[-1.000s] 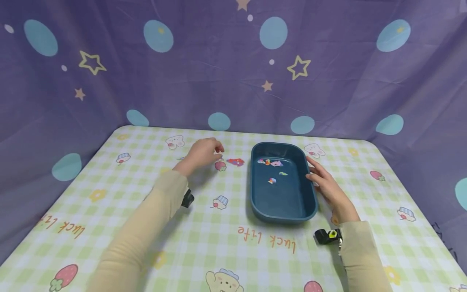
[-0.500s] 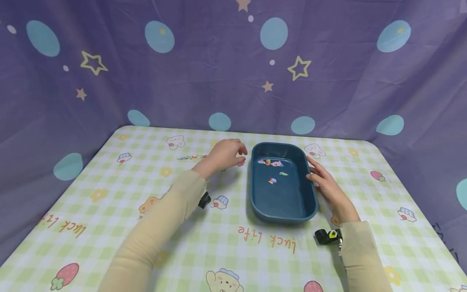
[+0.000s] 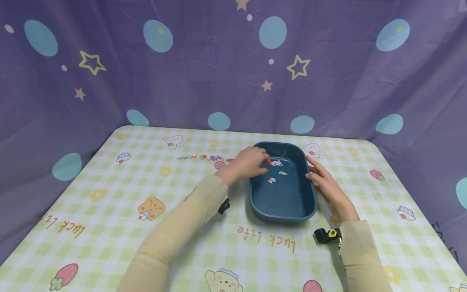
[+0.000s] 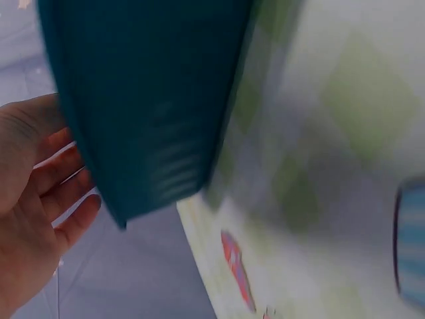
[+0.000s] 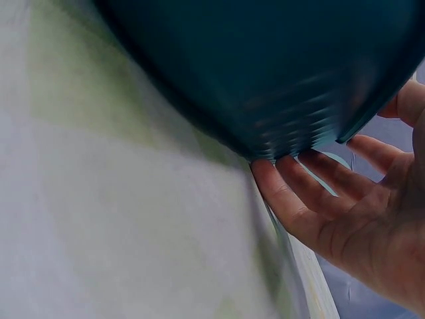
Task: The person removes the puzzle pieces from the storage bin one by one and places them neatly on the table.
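Note:
A dark teal plastic box (image 3: pixel 282 198) stands on the table with several small colourful cut-out pieces (image 3: pixel 277 163) on its floor. My left hand (image 3: pixel 248 162) reaches over the left rim, fingers loosely bent inside and the thumb apart from them. Nothing shows between them, and the box wall hides part of that hand (image 4: pixel 33 179) in the left wrist view. My right hand (image 3: pixel 328 188) holds the box's right side, with the thumb at the rim and the fingers (image 5: pixel 285 193) against the outer wall.
Left of the box, a row of colourful pieces (image 3: pixel 204 157) lies on the table, partly hidden by my left wrist. A checked cloth (image 3: pixel 197 251) with printed cartoons covers the table. Behind its far edge hangs a purple curtain (image 3: pixel 219 89).
My left hand has moved right from above the row of pieces to over the box's left rim, uncovering more of the row. The right hand and the box have stayed put.

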Demonstrator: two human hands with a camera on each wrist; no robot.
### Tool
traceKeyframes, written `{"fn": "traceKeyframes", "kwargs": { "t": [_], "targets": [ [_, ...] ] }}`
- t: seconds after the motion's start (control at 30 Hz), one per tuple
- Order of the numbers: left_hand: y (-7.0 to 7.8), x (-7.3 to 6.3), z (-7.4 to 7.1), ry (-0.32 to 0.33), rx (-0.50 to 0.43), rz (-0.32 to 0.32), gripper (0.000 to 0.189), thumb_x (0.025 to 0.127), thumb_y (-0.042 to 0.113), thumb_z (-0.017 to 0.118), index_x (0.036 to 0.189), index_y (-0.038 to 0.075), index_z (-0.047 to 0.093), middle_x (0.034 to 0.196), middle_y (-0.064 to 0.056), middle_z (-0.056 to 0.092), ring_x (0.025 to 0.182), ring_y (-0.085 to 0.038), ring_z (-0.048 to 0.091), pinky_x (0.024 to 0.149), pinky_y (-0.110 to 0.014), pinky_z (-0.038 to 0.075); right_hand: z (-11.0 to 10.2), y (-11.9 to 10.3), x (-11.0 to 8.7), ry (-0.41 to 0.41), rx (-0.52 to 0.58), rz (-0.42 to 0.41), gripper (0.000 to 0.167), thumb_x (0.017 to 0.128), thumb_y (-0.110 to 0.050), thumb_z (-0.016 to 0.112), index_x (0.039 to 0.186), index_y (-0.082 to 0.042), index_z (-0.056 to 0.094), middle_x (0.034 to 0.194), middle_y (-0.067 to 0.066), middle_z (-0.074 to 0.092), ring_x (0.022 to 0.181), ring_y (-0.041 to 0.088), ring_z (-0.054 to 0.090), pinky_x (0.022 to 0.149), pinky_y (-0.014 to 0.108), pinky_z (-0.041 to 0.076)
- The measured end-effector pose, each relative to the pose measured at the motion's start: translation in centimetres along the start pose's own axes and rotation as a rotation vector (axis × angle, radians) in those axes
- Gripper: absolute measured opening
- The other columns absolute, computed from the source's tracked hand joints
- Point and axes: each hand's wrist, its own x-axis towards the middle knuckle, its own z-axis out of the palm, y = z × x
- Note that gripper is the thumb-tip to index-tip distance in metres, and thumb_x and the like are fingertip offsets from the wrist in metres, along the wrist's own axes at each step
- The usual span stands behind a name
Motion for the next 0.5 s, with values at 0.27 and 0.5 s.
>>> {"fn": "traceKeyframes", "kwargs": {
  "t": [0.27, 0.5],
  "targets": [
    [1.3, 1.6, 1.7, -0.083, 0.002, 0.031, 0.028, 0.08, 0.026, 0.067, 0.107, 0.019, 0.066, 0.103, 0.003, 0.06, 0.095, -0.011, 0.056, 0.085, -0.029, 0.041, -0.2, 0.1, 0.1, 0.0, 0.001, 0.0, 0.063, 0.091, -0.017, 0.046, 0.146, -0.024, 0.015, 0.146, 0.021, 0.022, 0.131, 0.039, 0.025, 0.1, 0.066, 0.014],
    [1.8, 2.1, 2.7, -0.128, 0.022, -0.008, 0.029, 0.079, 0.028, 0.069, 0.107, 0.021, 0.066, 0.105, 0.006, 0.062, 0.097, -0.009, 0.056, 0.085, -0.032, 0.041, -0.1, 0.2, 0.2, -0.003, 0.001, -0.01, 0.063, 0.092, -0.017, 0.045, 0.147, -0.023, 0.014, 0.146, 0.022, 0.022, 0.13, 0.039, 0.026, 0.1, 0.065, 0.016]
  ]
}}
